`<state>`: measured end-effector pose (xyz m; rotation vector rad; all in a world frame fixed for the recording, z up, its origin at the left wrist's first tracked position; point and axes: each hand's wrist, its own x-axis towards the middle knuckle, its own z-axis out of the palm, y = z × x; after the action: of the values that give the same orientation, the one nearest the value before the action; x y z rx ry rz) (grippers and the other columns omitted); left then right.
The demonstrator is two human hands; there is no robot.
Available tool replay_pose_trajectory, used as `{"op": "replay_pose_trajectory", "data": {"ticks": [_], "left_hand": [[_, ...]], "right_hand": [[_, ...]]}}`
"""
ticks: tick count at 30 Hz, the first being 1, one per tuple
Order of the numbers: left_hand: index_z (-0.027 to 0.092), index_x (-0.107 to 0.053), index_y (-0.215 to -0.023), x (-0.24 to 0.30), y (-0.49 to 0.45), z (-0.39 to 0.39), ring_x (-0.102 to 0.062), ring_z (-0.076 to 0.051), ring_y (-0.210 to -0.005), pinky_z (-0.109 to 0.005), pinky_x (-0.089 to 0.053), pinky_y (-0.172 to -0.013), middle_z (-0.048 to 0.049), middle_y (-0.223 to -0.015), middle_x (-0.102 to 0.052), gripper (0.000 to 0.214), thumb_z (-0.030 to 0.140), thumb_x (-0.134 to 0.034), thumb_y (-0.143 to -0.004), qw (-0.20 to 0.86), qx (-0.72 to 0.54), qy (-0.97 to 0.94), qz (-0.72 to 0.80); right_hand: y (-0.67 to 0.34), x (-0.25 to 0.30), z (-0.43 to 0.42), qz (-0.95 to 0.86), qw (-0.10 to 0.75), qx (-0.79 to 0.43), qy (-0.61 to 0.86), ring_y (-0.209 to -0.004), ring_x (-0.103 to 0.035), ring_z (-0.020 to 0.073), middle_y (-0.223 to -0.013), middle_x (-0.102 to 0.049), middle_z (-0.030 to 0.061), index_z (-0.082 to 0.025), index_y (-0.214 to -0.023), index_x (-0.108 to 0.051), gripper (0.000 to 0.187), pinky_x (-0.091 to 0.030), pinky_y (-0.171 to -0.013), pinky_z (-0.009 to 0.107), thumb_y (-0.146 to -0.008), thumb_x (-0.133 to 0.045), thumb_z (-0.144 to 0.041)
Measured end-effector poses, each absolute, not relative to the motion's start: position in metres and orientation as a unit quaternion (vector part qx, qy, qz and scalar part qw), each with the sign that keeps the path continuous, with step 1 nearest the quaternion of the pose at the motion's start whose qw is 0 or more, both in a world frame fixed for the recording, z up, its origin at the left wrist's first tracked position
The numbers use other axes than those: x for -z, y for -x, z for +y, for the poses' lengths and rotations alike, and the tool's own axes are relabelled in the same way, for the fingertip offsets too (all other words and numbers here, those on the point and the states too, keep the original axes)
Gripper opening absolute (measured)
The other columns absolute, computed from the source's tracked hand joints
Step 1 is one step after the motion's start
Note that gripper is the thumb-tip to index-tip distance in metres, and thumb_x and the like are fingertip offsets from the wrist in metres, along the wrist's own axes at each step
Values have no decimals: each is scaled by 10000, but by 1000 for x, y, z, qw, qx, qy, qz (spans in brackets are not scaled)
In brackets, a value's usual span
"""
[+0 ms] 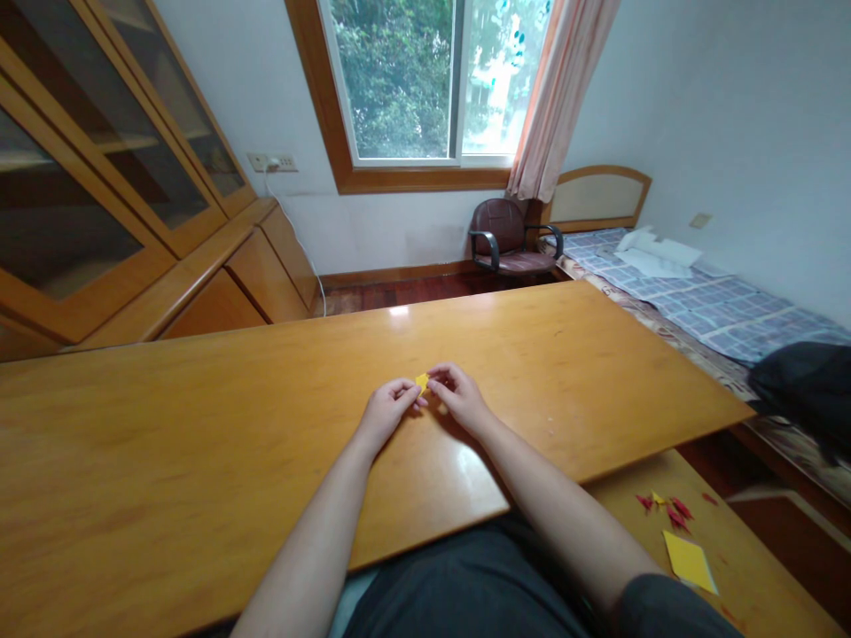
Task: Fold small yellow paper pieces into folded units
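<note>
My left hand (pixel 387 409) and my right hand (pixel 457 396) meet over the middle of the wooden table (pixel 199 443). Between their fingertips they pinch a small folded piece of yellow paper (pixel 422 382). Both hands are closed in a pinch on it, resting on or just above the tabletop. Most of the paper is hidden by my fingers.
A lower wooden surface (pixel 751 567) at the right holds a yellow paper square (pixel 690 561) and several small red folded pieces (pixel 671 509). A bed (pixel 698 301) lies at the right, a chair (pixel 509 237) under the window, wooden cabinets (pixel 133 204) at the left.
</note>
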<state>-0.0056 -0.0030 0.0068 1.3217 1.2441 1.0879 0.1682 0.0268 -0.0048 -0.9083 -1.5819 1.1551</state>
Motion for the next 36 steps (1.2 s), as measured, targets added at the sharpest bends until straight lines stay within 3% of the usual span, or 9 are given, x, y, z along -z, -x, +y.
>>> {"op": "replay_pose_trajectory", "data": {"ticks": [15,36], "left_hand": [[146,-673,-744,-14,5,-5,-619,-152,-612,-276,-508,-629,-52,-698,-708,313,457,-653,-777,492,-468,-530,509],[176,-567,-688,-9,8,-5,-513,-126,-560,-242,-411,-566,-4,-592,-611,278,422,-599,-812,527,-467,-524,479]], "right_hand": [[-168,4,28,-654,456,-476,370,-775,-642,155,-872,-687,33,-193,-926,-664,123,-512,-748,291,-847,-598,-261],[-169,-3,24,-646,453,-486,376,-803,-646,162,-879,-718,37,-190,-897,-720,141,-503,-768,294,-785,-676,-265]]}}
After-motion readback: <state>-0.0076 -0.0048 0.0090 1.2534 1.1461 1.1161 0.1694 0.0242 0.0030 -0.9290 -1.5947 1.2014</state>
